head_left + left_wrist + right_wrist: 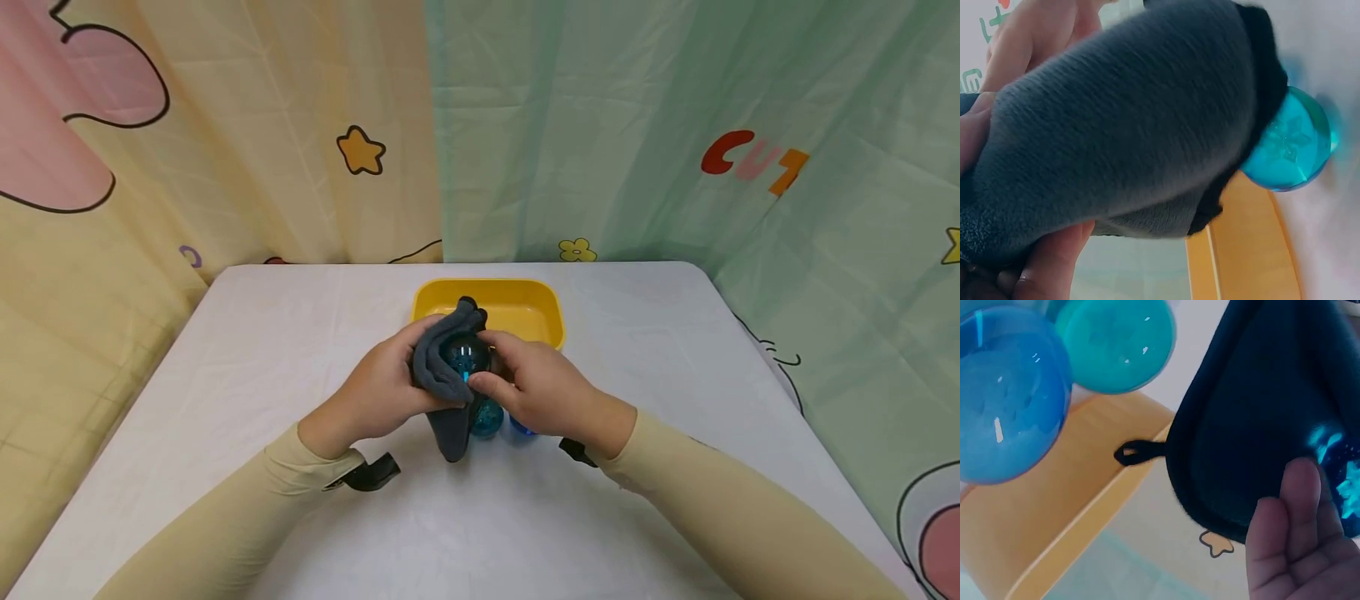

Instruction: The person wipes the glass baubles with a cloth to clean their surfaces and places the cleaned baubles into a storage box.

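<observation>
Head view: While both arms reach in over the white table [225, 375], the left hand [382, 392] grips a dark grey cloth [442, 367] with its fingers curled round it, pressed against a clear teal ball [467, 357] held up just in front of the yellow tray [525, 308]. The right hand [536, 387] grasps that ball from the other side, thumb and fingers curled on it. Two more balls lie on the table under the hands, a teal ball [486, 421] and a blue ball [520, 429], touching or nearly so.

Left wrist view: Filling most of the picture, the grey cloth [1122, 125] is bunched in the left hand's fingers [1047, 262]. A teal ball [1291, 147] peeks out past the cloth's edge, the yellow tray [1241, 250] beside it.

Right wrist view: Beside the cloth [1260, 412] a right fingertip [1300, 494] rests on the held ball, of which only a glint shows. The blue ball [1007, 400] and the teal ball [1116, 340] sit side by side against the tray wall [1054, 506].
</observation>
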{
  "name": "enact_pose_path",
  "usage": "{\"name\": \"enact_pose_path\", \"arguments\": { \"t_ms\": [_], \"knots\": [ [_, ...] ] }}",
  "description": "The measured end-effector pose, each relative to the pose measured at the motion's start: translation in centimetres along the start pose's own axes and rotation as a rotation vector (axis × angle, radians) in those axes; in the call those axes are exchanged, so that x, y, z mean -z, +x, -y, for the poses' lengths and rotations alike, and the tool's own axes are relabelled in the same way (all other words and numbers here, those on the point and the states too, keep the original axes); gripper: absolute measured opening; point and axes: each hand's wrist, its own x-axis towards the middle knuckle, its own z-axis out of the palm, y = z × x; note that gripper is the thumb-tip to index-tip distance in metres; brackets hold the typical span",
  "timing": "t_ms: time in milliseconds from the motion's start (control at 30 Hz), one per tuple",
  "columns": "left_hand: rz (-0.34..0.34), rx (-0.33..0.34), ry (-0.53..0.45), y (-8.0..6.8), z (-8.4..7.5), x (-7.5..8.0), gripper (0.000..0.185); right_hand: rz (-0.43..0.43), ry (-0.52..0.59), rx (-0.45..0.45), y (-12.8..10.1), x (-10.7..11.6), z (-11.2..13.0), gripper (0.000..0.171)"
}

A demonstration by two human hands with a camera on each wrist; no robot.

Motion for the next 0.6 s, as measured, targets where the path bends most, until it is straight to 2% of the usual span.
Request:
{"name": "enact_pose_path", "arguments": {
  "t_ms": [133,200,433,600],
  "knots": [
    [-0.009,-0.001,-0.02,0.07,-0.04,0.12,0.084,-0.001,-0.068,0.089,-0.08,0.07,0.08,0.075],
    [-0.01,-0.001,-0.028,0.12,-0.07,0.21,0.084,-0.008,-0.136,0.116,-0.17,0.22,0.12,0.079],
    [0.0,0.015,-0.044,0.17,-0.26,0.27,0.083,-0.063,-0.383,0.202,-0.09,0.46,0.06,0.068],
    [0.015,0.015,-0.045,0.05,-0.22,0.23,0.082,-0.109,-0.459,0.263,-0.06,0.58,-0.15,0.064]
  ]
}}
